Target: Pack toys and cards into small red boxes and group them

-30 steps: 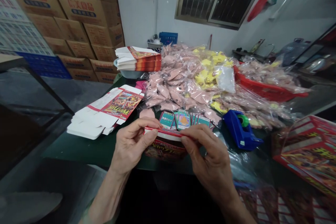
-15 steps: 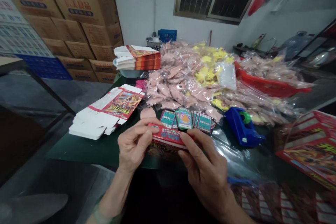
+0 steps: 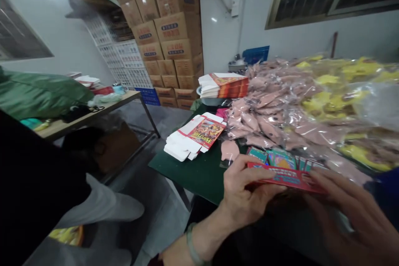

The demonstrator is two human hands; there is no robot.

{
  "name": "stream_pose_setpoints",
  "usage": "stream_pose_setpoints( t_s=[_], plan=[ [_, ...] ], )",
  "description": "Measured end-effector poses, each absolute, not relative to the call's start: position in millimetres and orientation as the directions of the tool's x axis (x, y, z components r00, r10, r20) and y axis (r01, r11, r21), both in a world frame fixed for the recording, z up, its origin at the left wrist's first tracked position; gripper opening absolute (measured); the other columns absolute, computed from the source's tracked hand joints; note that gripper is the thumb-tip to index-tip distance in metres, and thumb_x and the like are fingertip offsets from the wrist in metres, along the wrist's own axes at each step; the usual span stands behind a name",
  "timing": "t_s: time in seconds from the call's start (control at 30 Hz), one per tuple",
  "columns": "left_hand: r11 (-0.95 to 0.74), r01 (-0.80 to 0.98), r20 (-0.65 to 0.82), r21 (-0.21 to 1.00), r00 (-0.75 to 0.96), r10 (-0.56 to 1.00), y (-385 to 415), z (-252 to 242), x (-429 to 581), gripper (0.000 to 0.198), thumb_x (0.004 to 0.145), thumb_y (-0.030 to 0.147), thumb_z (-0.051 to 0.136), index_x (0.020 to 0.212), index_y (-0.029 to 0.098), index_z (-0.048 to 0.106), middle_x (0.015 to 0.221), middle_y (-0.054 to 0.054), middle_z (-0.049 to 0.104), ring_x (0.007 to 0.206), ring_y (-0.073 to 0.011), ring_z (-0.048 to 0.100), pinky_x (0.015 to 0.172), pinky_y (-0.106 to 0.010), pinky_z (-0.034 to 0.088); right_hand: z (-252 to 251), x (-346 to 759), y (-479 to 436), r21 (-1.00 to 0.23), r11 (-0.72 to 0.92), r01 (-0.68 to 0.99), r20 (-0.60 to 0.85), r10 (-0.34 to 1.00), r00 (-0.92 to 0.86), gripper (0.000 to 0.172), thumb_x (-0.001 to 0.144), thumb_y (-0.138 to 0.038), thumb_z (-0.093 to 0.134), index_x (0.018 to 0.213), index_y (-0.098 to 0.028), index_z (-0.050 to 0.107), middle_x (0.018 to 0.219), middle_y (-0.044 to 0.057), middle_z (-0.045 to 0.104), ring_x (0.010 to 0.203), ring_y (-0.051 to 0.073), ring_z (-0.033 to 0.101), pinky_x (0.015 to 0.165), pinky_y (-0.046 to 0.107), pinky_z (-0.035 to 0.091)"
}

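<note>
My left hand [image 3: 241,191] and my right hand [image 3: 352,212] both grip a small red printed box [image 3: 285,176] at the near edge of the green table [image 3: 193,172], fingers closed on its left and right ends. The right hand is blurred by motion. Just beyond the box lie several teal cards [image 3: 279,158]. A stack of flat unfolded box blanks [image 3: 195,136] lies to the left of my hands.
Bagged pink and yellow toys [image 3: 299,104] are heaped across the table. More folded blanks [image 3: 224,84] rest on a basin behind. Cardboard cartons [image 3: 165,37] are stacked against the wall. A side table [image 3: 93,110] with green cloth stands left; a dark mass fills the lower left.
The camera has swung left, so the table now sits at the right. My hands still hold the red box, which has turned its flat red face up.
</note>
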State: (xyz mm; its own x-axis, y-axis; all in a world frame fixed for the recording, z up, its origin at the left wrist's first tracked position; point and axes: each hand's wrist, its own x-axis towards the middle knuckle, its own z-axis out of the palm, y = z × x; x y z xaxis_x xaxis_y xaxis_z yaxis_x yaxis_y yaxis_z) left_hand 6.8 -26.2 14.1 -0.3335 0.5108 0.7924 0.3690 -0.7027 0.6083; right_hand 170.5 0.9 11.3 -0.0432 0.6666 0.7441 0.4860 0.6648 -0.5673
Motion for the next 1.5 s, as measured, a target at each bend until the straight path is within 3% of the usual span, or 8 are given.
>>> stream_pose_setpoints(
  t_s=[0.07, 0.17, 0.23, 0.33, 0.5, 0.8, 1.03, 1.5],
  plan=[
    [-0.713, 0.408, 0.821, 0.570, -0.311, 0.478, -29.6, 13.4, 18.9, 0.022, 0.072, 0.023, 0.072, 0.092, 0.022, 0.064, 0.090, -0.005, 0.062, 0.077, -0.0157, 0.063, 0.063, -0.028, 0.053, 13.3, 186.9, -3.4, -0.574, 0.620, 0.535, 0.728, 0.685, -0.014, 0.031, 0.077, -0.038, 0.064, 0.107, -0.032, 0.065, 0.106, 0.008, 0.065, 0.080, 0.023, 0.066, 0.067, 0.037, 0.051],
    [-0.702, 0.486, 0.844, 0.521, -0.167, 0.510, -32.4, 12.0, 26.6, 0.026, 0.071, 0.012, 0.071, 0.093, 0.024, 0.064, 0.090, -0.002, 0.061, 0.078, -0.0134, 0.062, 0.064, -0.024, 0.051, 11.3, 219.6, -8.8, -0.584, 0.510, 0.631, 0.689, 0.723, 0.052, 0.011, 0.079, -0.031, 0.062, 0.085, -0.022, 0.065, 0.072, 0.003, 0.064, 0.058, 0.015, 0.059, 0.054, 0.028, 0.046],
    [-0.667, 0.530, 0.838, 0.523, -0.180, 0.515, -26.5, 7.0, 23.9, 0.030, 0.070, 0.009, 0.071, 0.094, 0.025, 0.064, 0.094, -0.001, 0.061, 0.082, -0.0131, 0.061, 0.067, -0.023, 0.049, 6.5, 250.3, -4.2, -0.656, 0.363, 0.662, 0.610, 0.772, 0.182, 0.023, 0.080, -0.034, 0.060, 0.063, -0.018, 0.058, 0.053, -0.003, 0.053, 0.048, 0.011, 0.049, 0.048, 0.024, 0.039],
    [-0.630, 0.538, 0.811, 0.560, -0.203, 0.548, -14.4, -2.2, 17.9, 0.021, 0.074, 0.017, 0.067, 0.094, 0.025, 0.065, 0.094, 0.000, 0.061, 0.078, -0.0119, 0.059, 0.065, -0.022, 0.046, 3.3, 308.1, 5.8, -0.748, 0.160, 0.644, 0.522, 0.741, 0.422, 0.036, 0.078, -0.042, 0.058, 0.053, -0.017, 0.050, 0.048, -0.005, 0.044, 0.046, 0.009, 0.039, 0.048, 0.024, 0.033],
    [-0.612, 0.627, 0.852, 0.481, -0.171, 0.494, -9.2, -5.9, 13.4, 0.017, 0.069, 0.022, 0.071, 0.085, 0.022, 0.067, 0.088, -0.001, 0.062, 0.068, -0.0112, 0.059, 0.056, -0.022, 0.044, 3.0, 368.4, 25.6, -0.768, 0.044, 0.639, 0.433, 0.771, 0.467, 0.034, 0.075, -0.046, 0.056, 0.068, -0.013, 0.062, 0.055, -0.001, 0.053, 0.050, 0.011, 0.044, 0.049, 0.025, 0.035],
    [-0.608, 0.635, 0.855, 0.478, -0.176, 0.488, -4.7, -14.1, 9.0, 0.016, 0.067, 0.023, 0.073, 0.082, 0.020, 0.069, 0.088, -0.002, 0.063, 0.069, -0.0107, 0.060, 0.057, -0.021, 0.047, 12.0, 364.6, 82.9, -0.753, -0.268, 0.602, -0.044, 0.932, 0.359, 0.021, 0.086, -0.031, 0.058, 0.084, -0.011, 0.061, 0.078, -0.001, 0.061, 0.066, 0.011, 0.059, 0.059, 0.025, 0.049],
    [-0.633, 0.621, 0.860, 0.462, -0.138, 0.492, -5.0, -4.2, 13.3, 0.011, 0.073, 0.025, 0.069, 0.081, 0.018, 0.067, 0.087, -0.003, 0.062, 0.073, -0.0125, 0.061, 0.059, -0.023, 0.050, 26.6, 356.9, 92.4, -0.693, -0.529, 0.489, -0.314, 0.833, 0.455, 0.028, 0.089, -0.031, 0.054, 0.112, -0.014, 0.055, 0.109, 0.007, 0.059, 0.091, 0.017, 0.060, 0.077, 0.037, 0.053],
    [-0.628, 0.615, 0.854, 0.478, -0.156, 0.497, -4.1, -4.3, 15.3, 0.011, 0.074, 0.027, 0.068, 0.082, 0.019, 0.066, 0.086, -0.002, 0.062, 0.073, -0.0116, 0.061, 0.057, -0.021, 0.050, 37.9, 352.5, 95.9, -0.694, -0.682, 0.231, -0.516, 0.695, 0.501, 0.031, 0.089, -0.031, 0.054, 0.115, -0.015, 0.054, 0.114, 0.008, 0.057, 0.096, 0.019, 0.059, 0.080, 0.039, 0.052]
  ],
)
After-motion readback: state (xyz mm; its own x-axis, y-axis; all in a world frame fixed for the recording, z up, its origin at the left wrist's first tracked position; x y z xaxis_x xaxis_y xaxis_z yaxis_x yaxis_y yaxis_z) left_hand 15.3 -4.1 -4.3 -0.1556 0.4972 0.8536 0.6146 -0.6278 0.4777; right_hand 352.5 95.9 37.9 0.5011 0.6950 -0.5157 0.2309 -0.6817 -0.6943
